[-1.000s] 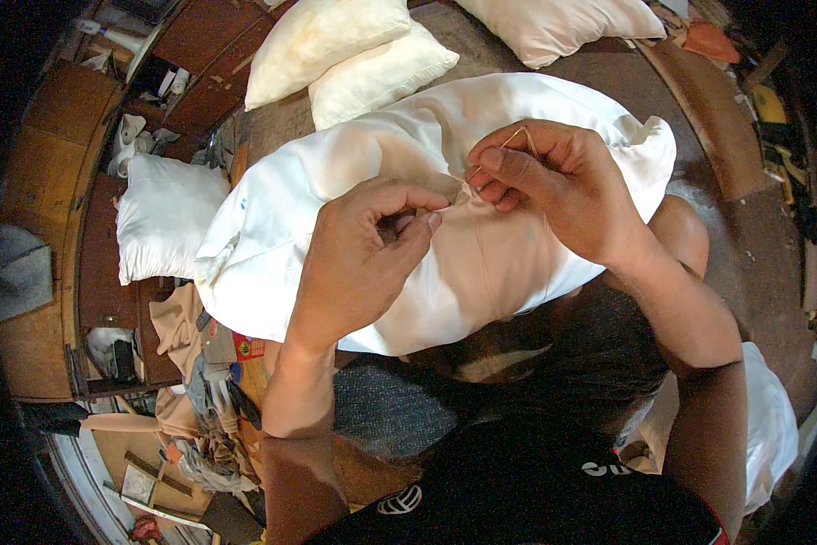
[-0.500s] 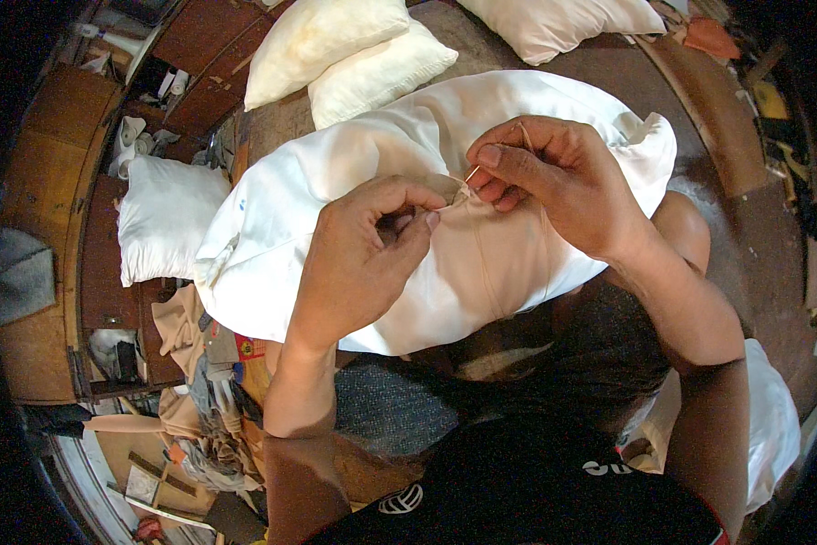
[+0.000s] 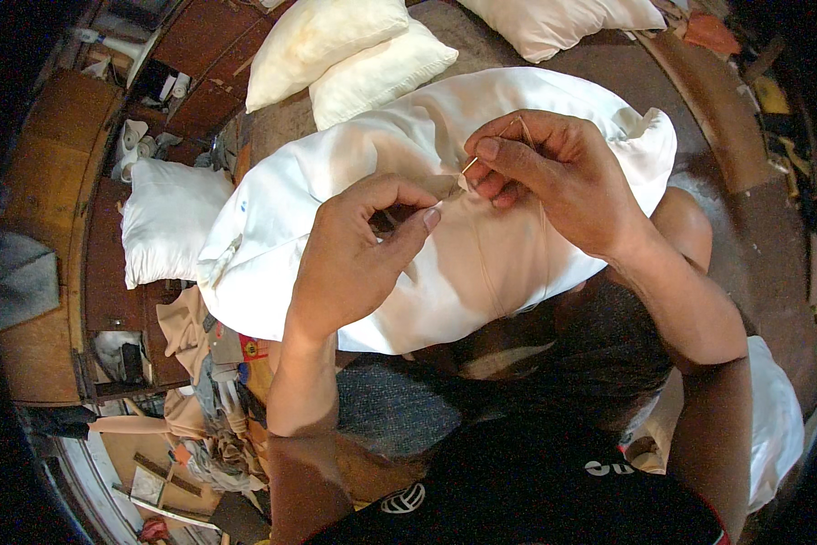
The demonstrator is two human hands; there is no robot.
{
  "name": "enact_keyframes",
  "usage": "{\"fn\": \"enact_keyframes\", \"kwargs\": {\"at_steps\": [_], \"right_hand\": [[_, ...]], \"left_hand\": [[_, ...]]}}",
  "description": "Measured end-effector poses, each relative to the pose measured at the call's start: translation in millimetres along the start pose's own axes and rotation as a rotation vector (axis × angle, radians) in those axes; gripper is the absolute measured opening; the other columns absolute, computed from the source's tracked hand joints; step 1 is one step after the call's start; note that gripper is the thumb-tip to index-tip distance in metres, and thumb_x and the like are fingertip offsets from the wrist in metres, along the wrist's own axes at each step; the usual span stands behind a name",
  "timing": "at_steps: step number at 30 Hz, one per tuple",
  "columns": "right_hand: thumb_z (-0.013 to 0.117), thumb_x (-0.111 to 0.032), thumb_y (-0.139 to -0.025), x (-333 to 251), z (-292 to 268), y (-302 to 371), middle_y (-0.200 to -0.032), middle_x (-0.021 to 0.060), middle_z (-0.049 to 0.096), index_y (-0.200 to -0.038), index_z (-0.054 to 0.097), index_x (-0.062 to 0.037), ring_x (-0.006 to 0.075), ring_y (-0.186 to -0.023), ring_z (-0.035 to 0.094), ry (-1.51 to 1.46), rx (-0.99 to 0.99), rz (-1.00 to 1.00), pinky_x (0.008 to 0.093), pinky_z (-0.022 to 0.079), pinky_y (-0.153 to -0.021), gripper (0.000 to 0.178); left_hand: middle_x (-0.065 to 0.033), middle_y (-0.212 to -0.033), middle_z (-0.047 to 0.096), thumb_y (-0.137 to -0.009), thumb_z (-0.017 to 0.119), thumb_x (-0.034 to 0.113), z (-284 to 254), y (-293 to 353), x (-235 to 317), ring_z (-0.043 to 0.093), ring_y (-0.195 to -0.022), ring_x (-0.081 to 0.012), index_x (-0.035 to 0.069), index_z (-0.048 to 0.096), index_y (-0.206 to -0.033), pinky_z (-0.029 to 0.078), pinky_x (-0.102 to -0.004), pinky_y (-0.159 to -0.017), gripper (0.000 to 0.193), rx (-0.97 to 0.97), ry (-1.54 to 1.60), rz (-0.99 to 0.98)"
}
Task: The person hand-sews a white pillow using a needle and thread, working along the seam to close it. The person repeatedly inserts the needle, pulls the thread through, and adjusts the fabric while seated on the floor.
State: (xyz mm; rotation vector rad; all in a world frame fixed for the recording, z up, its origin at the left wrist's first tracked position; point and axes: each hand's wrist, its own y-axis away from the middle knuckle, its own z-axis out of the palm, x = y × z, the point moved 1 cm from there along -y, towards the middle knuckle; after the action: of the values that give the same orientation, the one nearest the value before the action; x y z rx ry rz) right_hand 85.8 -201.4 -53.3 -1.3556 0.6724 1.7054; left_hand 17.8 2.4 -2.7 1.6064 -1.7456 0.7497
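A big white pillow (image 3: pixel 372 154) with shiny fabric lies across my lap. Above its middle, my right hand (image 3: pixel 554 177) pinches a thin sewing needle (image 3: pixel 469 166) between thumb and forefinger, its tip pointing down and left at the cloth. Pale thread (image 3: pixel 479 259) loops over the right fingers and hangs down across the pillow. My left hand (image 3: pixel 363 250) is closed in a pinch on a raised fold of the pillow's fabric (image 3: pixel 449 189), just left of the needle. Whether the needle tip touches the cloth is too small to tell.
Two cream pillows (image 3: pixel 372 77) are stacked at the far side, with another pillow (image 3: pixel 563 23) at far right. A smaller white pillow (image 3: pixel 170 218) rests at left by a wooden cabinet (image 3: pixel 40 200). Cloth scraps (image 3: pixel 213 427) pile at lower left. White fabric (image 3: pixel 772 422) lies beside my right arm.
Both hands stay almost in place over the pillow. The needle has tilted slightly and shows a little more clear of the fabric fold. The whole view has shifted slightly.
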Motion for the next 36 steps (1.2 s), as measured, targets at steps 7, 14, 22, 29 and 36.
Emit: {"fn": "enact_keyframes", "kwargs": {"at_steps": [7,14,22,29,36], "right_hand": [[0.057,-0.021,-0.103,1.3,2.8,0.2,-0.086,0.0025,0.069,-0.103,0.068,0.0014,0.0087,-0.076,0.063,0.082,0.023,-0.031,0.0242,0.054,-0.068,0.025],[0.057,-0.021,-0.103,1.7,2.2,1.1,-0.086,0.0018,0.069,-0.104,0.069,0.0012,0.0081,-0.076,0.063,0.069,0.012,-0.035,0.0235,0.054,-0.068,0.025],[0.058,-0.021,-0.104,1.6,3.2,1.9,-0.088,0.0016,0.069,-0.105,0.069,0.0011,0.0078,-0.077,0.063,0.068,0.009,-0.035,0.0232,0.053,-0.068,0.025],[0.059,-0.022,-0.103,4.8,3.5,1.4,-0.085,0.0009,0.068,-0.100,0.070,0.0006,0.0070,-0.076,0.062,0.135,0.000,-0.074,0.0232,0.053,-0.069,0.025],[0.059,-0.021,-0.103,1.6,2.4,1.9,-0.084,0.0014,0.069,-0.099,0.070,0.0003,0.0070,-0.074,0.063,0.100,-0.016,-0.016,0.0234,0.053,-0.069,0.025]], "left_hand": [[0.0029,-0.076,0.061,-0.091,0.072,0.011,-0.1,0.5,0.1,0.051,-0.068,-0.0041,0.000,0.069,-0.095,0.041,-0.0223,-0.059,0.013,0.003,0.006,0.001],[0.0026,-0.074,0.062,-0.092,0.072,0.012,0.3,1.1,-0.5,0.052,-0.065,-0.0045,-0.001,0.070,-0.095,0.041,-0.0226,-0.057,0.013,0.000,0.010,-0.011],[-0.0072,-0.078,0.063,-0.092,0.068,0.011,-0.5,3.6,-2.6,0.053,-0.067,-0.0097,-0.002,0.071,-0.097,0.044,-0.0262,-0.062,0.014,-0.019,0.006,-0.041],[-0.0091,-0.083,0.065,-0.092,0.068,0.009,-1.1,4.1,-1.7,0.054,-0.069,-0.0121,-0.001,0.071,-0.099,0.044,-0.0276,-0.062,0.013,-0.014,-0.039,0.031],[-0.0005,-0.082,0.064,-0.094,0.068,0.010,0.2,5.2,1.3,0.055,-0.073,-0.0067,-0.002,0.071,-0.099,0.045,-0.0238,-0.065,0.013,-0.011,-0.031,0.037]]}}
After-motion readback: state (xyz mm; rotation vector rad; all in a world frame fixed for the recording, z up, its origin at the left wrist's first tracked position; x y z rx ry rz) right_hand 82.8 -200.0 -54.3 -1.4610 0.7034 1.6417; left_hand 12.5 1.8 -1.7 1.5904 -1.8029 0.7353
